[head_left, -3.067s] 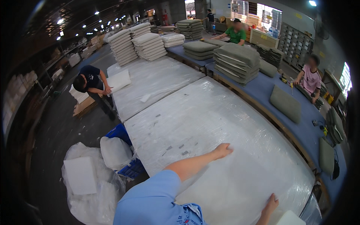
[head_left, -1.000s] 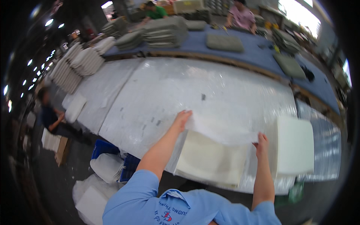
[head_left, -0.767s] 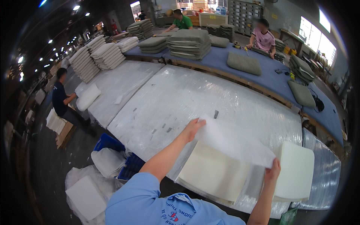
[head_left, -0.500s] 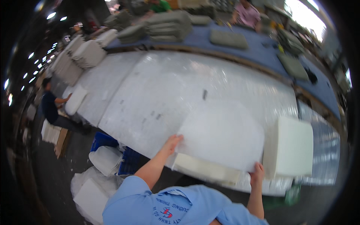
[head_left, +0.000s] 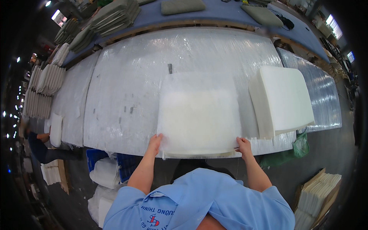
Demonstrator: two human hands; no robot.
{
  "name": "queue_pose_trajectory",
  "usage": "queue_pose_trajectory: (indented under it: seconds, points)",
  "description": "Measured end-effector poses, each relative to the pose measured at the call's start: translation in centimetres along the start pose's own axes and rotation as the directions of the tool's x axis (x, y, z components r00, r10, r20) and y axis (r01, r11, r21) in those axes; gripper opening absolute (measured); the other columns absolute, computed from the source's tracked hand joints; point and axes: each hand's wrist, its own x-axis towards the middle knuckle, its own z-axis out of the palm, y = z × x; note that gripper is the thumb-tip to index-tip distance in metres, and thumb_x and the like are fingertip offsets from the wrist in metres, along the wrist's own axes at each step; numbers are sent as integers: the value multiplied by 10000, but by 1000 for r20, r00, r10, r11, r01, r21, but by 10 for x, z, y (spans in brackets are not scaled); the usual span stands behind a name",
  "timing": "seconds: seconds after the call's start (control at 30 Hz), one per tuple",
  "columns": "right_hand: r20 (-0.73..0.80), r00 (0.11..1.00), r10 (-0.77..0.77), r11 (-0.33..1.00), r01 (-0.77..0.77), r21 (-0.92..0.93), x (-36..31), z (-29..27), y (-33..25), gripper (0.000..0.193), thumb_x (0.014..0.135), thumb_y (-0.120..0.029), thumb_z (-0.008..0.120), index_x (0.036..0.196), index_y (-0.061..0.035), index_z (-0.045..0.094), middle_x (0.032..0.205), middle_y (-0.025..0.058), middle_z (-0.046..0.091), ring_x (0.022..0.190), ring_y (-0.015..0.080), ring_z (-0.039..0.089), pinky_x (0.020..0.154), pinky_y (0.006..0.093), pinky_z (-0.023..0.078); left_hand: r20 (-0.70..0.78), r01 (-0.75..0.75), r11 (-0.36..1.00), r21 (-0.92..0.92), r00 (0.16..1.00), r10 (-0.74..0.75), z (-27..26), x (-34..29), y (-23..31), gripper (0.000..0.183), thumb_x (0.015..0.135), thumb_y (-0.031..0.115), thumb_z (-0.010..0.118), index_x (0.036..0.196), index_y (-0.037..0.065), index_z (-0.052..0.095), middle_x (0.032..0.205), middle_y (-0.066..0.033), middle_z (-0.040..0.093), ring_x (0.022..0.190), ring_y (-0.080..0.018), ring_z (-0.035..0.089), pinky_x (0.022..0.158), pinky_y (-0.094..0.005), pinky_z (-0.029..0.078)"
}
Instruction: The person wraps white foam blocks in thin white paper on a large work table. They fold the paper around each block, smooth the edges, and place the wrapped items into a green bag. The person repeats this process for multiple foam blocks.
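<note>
A thin, fluffy white sheet of wadding [head_left: 199, 82] lies over a cream foam pad [head_left: 195, 155] at the table's near edge. The pad's colour shows through the sheet, and its front edge is visible below it. At the near left corner, my left hand [head_left: 154, 143] is closed on the wadding's edge. My right hand [head_left: 243, 145] pinches the same sheet at the near right corner. Close to the right of the wadding stands a stack of off-white foam pads [head_left: 287, 100] with rounded corners.
Clear plastic wrap covers the table [head_left: 126, 84]. Beyond it, a blue table [head_left: 222, 17] carries grey-green cushions [head_left: 183, 6]. At far left, a person [head_left: 40, 147] handles a white pad. Blue crates [head_left: 127, 165] and a green bag [head_left: 301, 145] sit below the near edge; pads [head_left: 318, 193] are stacked at lower right.
The wadding has come down squarely over the cream foam pad, which was partly uncovered before. Both hands are now level at its near corners. The view has turned and tipped downward.
</note>
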Motion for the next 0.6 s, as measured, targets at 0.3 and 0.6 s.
queue_pose_trajectory:
  seconds: [0.3, 0.6]
  points:
    - [-1, 989, -146, 989, 146, -24, 12, 5, -27, 261, 979, -299, 713, 920, -47, 676, 778, 7, 647, 682, 113, 606, 583, 313, 505, 77, -59, 994, 94, 996, 51, -8, 9, 0, 337, 1046, 252, 639, 1281, 11, 658, 1132, -93, 740, 989, -219, 725, 880, -388, 584]
    - [-41, 991, -130, 954, 114, -279, 8, -5, 4, 208, 994, -243, 679, 895, -60, 662, 729, -20, 597, 606, 92, 529, 505, 284, 444, -1, -38, 962, 270, 999, 40, -8, 5, -28, 320, 1050, 217, 601, 1270, -9, 658, 1087, -66, 729, 947, -171, 674, 843, -339, 537]
